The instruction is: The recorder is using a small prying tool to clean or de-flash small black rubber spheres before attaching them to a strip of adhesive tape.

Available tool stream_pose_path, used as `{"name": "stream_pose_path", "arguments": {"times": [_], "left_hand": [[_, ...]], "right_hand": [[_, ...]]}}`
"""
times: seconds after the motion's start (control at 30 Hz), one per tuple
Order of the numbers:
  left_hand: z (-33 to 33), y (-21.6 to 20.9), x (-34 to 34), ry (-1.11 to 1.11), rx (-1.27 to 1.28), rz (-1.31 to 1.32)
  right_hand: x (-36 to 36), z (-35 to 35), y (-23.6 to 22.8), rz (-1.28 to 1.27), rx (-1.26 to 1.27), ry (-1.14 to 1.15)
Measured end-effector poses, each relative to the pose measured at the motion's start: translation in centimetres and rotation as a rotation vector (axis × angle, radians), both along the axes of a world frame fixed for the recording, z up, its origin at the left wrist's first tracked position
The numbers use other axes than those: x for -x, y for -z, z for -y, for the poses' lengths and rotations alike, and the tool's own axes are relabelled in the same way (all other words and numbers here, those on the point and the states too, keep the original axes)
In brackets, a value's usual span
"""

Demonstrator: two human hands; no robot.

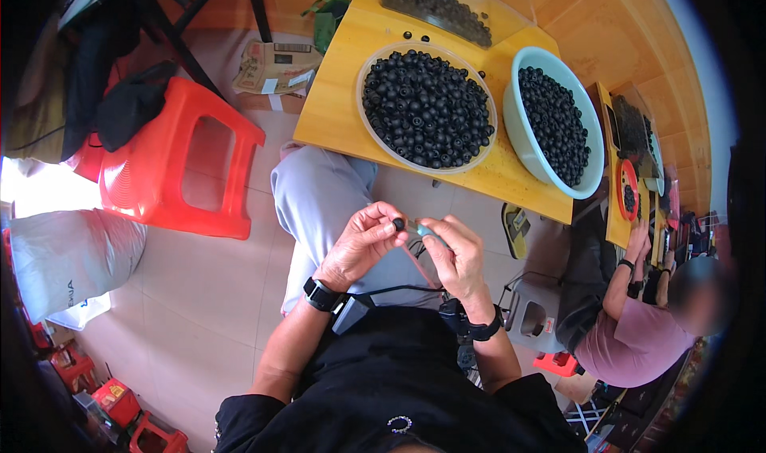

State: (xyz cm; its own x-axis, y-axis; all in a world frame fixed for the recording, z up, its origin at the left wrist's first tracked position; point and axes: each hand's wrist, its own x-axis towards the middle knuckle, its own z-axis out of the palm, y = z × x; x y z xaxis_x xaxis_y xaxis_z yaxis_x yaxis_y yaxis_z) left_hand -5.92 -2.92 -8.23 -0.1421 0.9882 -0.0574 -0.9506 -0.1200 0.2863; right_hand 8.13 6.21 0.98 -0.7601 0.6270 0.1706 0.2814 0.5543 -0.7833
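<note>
My left hand (pixel 361 244) pinches a small round black bead (pixel 399 224) between thumb and fingertips, above my lap. Closed around a small tool with a pale teal handle (pixel 424 230), my right hand (pixel 458 259) brings its narrow tip up beside the bead. Whether the tip touches the bead is too small to tell. Ahead on the yellow table (pixel 329 102), a round shallow tray (pixel 360 94) is heaped with similar black beads that have holes. To its right stands a pale teal bowl (pixel 520 146), also full of black beads.
A clear bin (pixel 507 10) with more beads sits at the table's back, near a few loose ones. A red plastic stool (pixel 152 166) and a grey-white sack (pixel 76 250) are on my left. To the right another person (pixel 630 333) works at a further table.
</note>
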Motion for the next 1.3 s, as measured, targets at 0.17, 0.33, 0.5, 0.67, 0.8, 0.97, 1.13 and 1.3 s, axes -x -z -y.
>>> {"name": "stream_pose_path", "arguments": {"times": [0.17,0.33,0.5,0.67,0.8,0.97,1.13,1.3], "left_hand": [[-0.1,-0.8,0.0,0.003,-0.004,0.0],[0.0,-0.7,0.0,0.0,-0.013,-0.014],[0.2,-0.6,-0.1,-0.005,0.024,-0.04],[0.1,-0.7,0.1,0.018,0.009,-0.036],[0.1,-1.0,0.2,0.032,0.03,-0.038],[0.1,-1.0,0.2,0.012,0.033,-0.019],[-0.1,-1.0,0.3,0.015,0.058,-0.027],[0.5,-0.8,0.6,0.076,0.013,-0.068]], "right_hand": [[0.0,0.2,-0.7,0.058,-0.083,-0.036],[0.2,0.2,-0.6,0.097,-0.12,-0.059],[0.2,0.1,-0.1,0.082,-0.152,-0.065],[0.2,0.2,-0.1,0.075,-0.171,-0.049],[0.2,0.2,-0.2,0.076,-0.198,-0.048],[0.1,0.1,0.2,0.073,-0.244,-0.053],[0.2,-0.1,0.9,0.046,-0.223,-0.04],[-1.6,-2.9,4.5,0.162,-0.204,0.207]]}}
